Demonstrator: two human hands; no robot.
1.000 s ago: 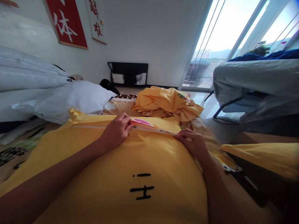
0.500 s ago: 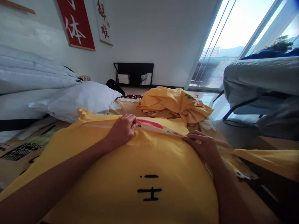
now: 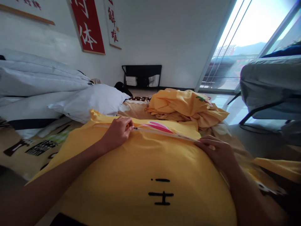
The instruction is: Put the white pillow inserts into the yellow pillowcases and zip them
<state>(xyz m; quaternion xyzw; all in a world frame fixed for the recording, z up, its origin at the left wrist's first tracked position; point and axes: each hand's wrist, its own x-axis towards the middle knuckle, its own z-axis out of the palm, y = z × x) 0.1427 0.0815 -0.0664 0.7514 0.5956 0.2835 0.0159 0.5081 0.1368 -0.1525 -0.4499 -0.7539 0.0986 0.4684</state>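
Observation:
A plump yellow pillowcase [image 3: 188,169] with black "Hi" lettering lies in front of me, and it looks filled. Across its far side runs a pale zipper [image 3: 162,132], with a pink print on the fabric just beyond. My left hand [image 3: 119,130] is closed in a pinch on the zipper, where a small dark piece like the zipper pull shows at the fingertips. Farther right, my right hand [image 3: 216,149] pinches the zipper edge of the pillowcase near its right corner.
White pillows [image 3: 89,102] are piled at the left. A crumpled yellow cloth [image 3: 176,102] lies beyond the pillowcase on patterned bedding [image 3: 21,157]. At the right stand a covered grey piece of furniture [image 3: 265,81] and a window [image 3: 235,47]. A black rack [image 3: 142,75] is by the wall.
My left hand has slid left along the zipper, with the small dark piece at its fingertips. The right hand keeps its hold at the right end. My view has turned slightly left.

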